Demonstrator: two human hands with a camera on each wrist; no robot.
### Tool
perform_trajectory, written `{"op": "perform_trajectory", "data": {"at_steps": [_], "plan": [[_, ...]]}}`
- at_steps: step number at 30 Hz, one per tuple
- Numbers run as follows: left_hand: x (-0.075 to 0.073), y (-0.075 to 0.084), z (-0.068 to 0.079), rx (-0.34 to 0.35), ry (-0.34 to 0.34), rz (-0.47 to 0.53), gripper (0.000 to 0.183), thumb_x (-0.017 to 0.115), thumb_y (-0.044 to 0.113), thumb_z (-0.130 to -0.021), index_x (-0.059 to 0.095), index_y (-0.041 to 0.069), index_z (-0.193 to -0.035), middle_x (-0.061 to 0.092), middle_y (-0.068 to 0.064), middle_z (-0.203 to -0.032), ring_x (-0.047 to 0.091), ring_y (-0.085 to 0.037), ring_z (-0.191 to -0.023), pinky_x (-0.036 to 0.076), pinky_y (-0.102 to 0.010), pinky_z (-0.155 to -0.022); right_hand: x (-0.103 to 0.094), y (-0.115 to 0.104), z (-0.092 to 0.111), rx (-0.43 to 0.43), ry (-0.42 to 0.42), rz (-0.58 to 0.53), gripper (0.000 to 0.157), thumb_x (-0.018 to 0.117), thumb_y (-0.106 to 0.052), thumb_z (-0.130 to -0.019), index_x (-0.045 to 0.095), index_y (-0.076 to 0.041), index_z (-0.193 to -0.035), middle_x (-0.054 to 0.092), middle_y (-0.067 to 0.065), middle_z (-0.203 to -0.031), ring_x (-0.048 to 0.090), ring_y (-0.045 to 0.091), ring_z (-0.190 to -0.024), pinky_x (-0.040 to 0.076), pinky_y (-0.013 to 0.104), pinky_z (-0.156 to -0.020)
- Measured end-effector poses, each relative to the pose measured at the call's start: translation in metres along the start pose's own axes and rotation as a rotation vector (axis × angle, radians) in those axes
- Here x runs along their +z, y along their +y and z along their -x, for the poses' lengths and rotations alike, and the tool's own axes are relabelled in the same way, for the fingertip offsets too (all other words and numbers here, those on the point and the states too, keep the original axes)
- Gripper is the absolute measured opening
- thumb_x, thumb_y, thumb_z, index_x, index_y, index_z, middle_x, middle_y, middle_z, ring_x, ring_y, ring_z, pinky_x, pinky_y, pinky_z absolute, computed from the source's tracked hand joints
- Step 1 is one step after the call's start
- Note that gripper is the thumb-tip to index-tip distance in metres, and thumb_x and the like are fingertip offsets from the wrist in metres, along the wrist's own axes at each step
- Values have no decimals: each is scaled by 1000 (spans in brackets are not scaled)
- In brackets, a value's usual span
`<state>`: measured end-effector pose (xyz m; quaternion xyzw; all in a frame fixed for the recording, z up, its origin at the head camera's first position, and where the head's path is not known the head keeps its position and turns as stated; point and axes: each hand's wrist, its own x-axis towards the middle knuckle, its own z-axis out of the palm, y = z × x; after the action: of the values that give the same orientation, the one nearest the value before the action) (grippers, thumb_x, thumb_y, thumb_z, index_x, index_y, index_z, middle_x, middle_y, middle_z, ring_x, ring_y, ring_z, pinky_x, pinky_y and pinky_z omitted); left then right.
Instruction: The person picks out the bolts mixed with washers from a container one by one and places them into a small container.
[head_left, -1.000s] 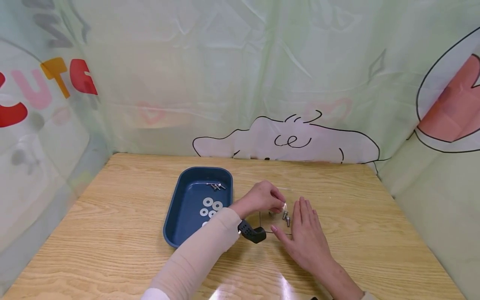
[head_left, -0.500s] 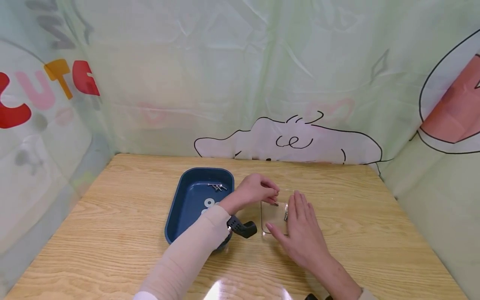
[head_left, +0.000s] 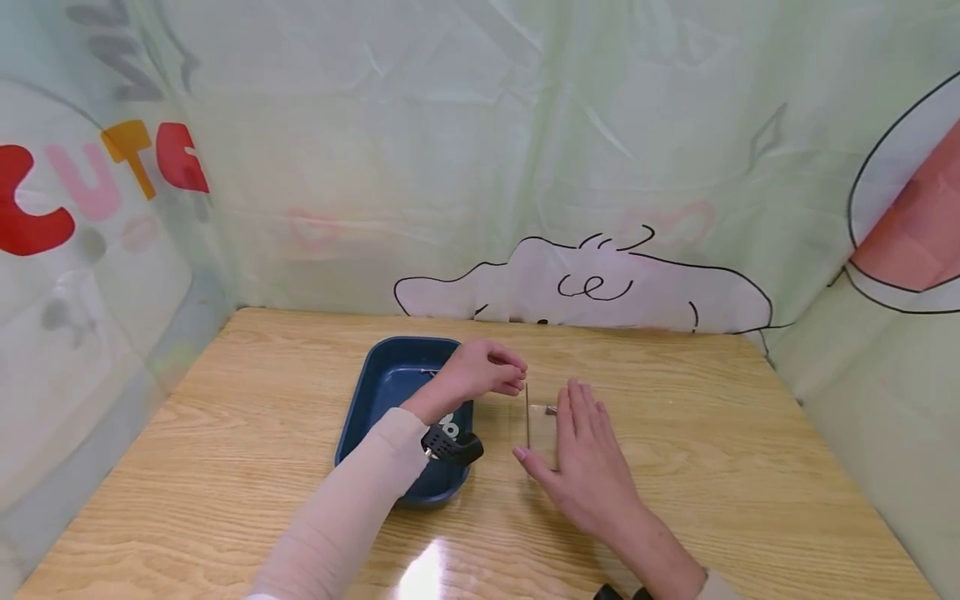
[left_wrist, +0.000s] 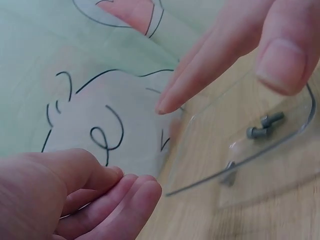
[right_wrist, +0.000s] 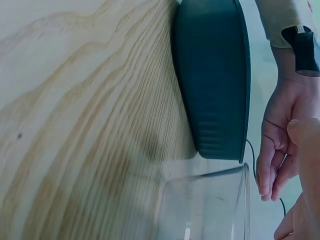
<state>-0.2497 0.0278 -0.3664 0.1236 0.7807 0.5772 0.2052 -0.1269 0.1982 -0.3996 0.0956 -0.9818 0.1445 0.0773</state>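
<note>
My left hand (head_left: pixel 480 367) hovers over the right rim of the blue tray (head_left: pixel 347 425). Its thumb lies close to its loosely bent fingers, and no held object shows. My right hand (head_left: pixel 591 467) has straight fingers and stands along the right side of a clear box (right_wrist: pixel 205 207), covering much of it in the head view; whether it touches the wall cannot be told. Through the transparent wall, the left wrist view shows a bolt (left_wrist: pixel 272 119), another bolt (left_wrist: pixel 256 132) beside it and a blurred bolt-like piece (left_wrist: pixel 228 173) lower down.
Inside the tray, washers (head_left: pixel 449 427) lie near the right wall, and small screws (head_left: pixel 430 372) at the back are partly hidden by my left hand. The wooden table (head_left: pixel 750 467) meets a printed curtain (head_left: pixel 337 167) behind and at both sides.
My left hand has moved left from above the clear box to the tray's edge, away from the bolts. My right hand stays beside the box. The head view has shifted slightly.
</note>
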Motion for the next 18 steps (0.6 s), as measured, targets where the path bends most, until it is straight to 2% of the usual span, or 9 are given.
{"op": "perform_trajectory", "data": {"at_steps": [4,7,11,18], "plan": [[-11,-3,3,-10,21,18,18,65,12,-95,72,4,-110,72,-10,-99,74,-18,-85,56,-45,-95,2,-6,-2,-20,13,2,99,51,-64,-94,22,11,-152,11,26,-164,11,41,-153,14,58,-123],[-19,-6,6,-19,32,35,19,66,13,-95,71,3,-111,72,-11,-101,74,-24,-90,56,-45,-95,5,-11,-3,-39,27,11,99,51,-64,-93,24,11,-151,14,27,-163,13,41,-152,17,59,-123],[-29,-9,9,-27,65,22,22,65,16,-96,70,4,-114,72,-11,-102,74,-26,-94,57,-42,-94,7,-18,-5,-56,25,21,98,51,-64,-93,25,10,-151,16,26,-163,14,40,-152,18,58,-123],[-43,-15,12,-30,90,33,23,65,17,-97,69,3,-115,72,-12,-105,73,-28,-99,57,-40,-95,10,-34,-9,-51,-41,-7,101,43,-71,-93,19,5,-155,8,21,-166,6,35,-155,13,54,-125]]}}
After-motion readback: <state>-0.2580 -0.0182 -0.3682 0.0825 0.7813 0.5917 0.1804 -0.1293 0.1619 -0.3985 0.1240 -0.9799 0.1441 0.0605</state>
